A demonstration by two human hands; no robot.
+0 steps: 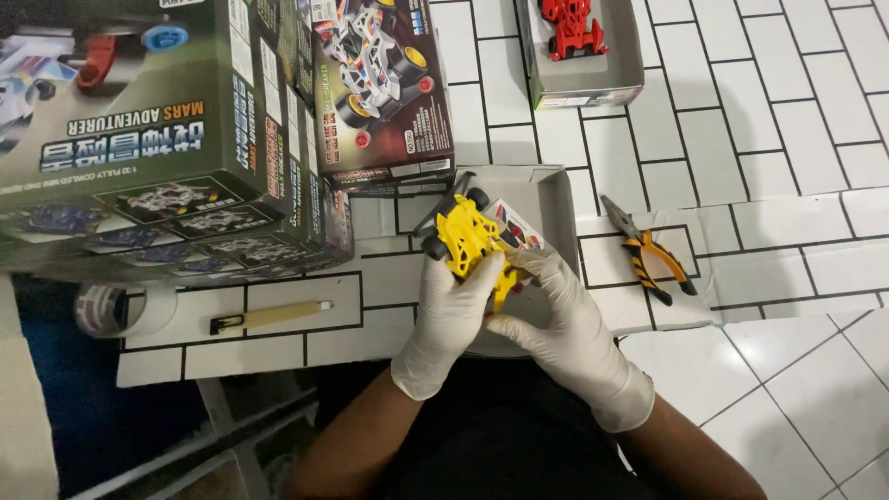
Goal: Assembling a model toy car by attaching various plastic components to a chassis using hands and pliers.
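We wear thin white disposable gloves on our left hand (446, 319) and right hand (565, 324), cuffs bunched at the wrists, forearms bare, above dark clothing.

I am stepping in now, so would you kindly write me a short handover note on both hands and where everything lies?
Left hand: gloved, gripping the yellow toy car chassis from the side.
Right hand: gloved, fingers on the chassis's near end.
Chassis: black wheels fitted at the far end, held over an open shallow box.
Nearby: orange-handled pliers to the right, a utility knife and tape roll to the left, kit boxes behind, a red car in a tray.
Done: far wheels on. Left: near end shows no wheels.
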